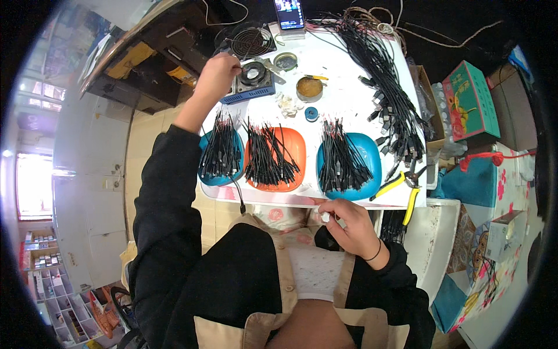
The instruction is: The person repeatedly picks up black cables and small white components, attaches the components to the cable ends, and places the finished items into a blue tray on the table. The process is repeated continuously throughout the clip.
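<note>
At the far left of the white table, my left hand (218, 74) pinches its fingertips together at the edge of a small blue-sided heating device (256, 92). A round black ring with a silvery middle sits on top of that device. Whatever the pinch holds is too small to make out. My right hand (350, 225) is closed by the near table edge, with a small white wad (325, 217) between thumb and fingers. Bundles of short black cables (221, 152) with bare ends lie in a left blue tray (212, 180), an orange tray (297, 145) and a right blue tray (372, 152).
Behind the trays stand a round tin of brown paste (309, 88), a solder spool (311, 114) and crumpled tissue (288, 106). Yellow-handled pliers (411, 198) overhang the right corner. A long cable bundle (383, 81) covers the right side. A phone (289, 14) and a fan (251, 42) stand at the back.
</note>
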Demonstrator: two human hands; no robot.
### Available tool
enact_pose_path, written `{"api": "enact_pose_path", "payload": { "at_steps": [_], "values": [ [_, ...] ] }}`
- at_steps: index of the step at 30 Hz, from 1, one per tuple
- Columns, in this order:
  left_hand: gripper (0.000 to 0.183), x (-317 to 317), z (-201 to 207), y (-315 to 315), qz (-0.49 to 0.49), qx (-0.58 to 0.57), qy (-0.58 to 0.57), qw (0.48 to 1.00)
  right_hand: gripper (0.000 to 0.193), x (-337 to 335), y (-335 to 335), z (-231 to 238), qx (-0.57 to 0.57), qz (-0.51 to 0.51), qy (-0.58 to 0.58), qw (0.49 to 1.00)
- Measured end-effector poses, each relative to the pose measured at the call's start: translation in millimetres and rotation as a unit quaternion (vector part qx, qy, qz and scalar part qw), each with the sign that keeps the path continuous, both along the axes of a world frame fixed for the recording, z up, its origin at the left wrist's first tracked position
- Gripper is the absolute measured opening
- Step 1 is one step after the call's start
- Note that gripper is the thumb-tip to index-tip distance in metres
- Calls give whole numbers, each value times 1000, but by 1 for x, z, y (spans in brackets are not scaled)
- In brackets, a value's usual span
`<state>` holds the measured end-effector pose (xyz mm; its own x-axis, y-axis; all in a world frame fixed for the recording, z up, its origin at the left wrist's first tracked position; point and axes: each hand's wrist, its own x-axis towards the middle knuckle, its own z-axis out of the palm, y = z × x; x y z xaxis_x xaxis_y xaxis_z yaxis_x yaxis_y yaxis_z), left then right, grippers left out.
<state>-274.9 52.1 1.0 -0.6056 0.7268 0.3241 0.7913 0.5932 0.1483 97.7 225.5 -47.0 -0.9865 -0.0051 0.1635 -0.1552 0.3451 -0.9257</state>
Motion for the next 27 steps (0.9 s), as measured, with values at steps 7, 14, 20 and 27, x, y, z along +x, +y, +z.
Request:
{"api": "enact_pose_path", "payload": {
  "at_steps": [7, 14, 20, 27],
  "values": [
    [10, 171, 82, -45, -28, 404, -439, 802, 27, -2, -16, 33, -5, 11, 103, 995],
    [11, 322, 78, 13, -205, 502, -599, 589, 39, 30, -60, 49, -30, 17, 186, 982],
    [52, 344, 62, 45, -221, 425, -579, 660, 14, 148, 27, 71, -241, -176, 122, 947],
    [31, 324, -5, 34, -132, 265, -669, 682, 20, 288, 99, 74, 28, -380, -106, 919]
  ]
}}
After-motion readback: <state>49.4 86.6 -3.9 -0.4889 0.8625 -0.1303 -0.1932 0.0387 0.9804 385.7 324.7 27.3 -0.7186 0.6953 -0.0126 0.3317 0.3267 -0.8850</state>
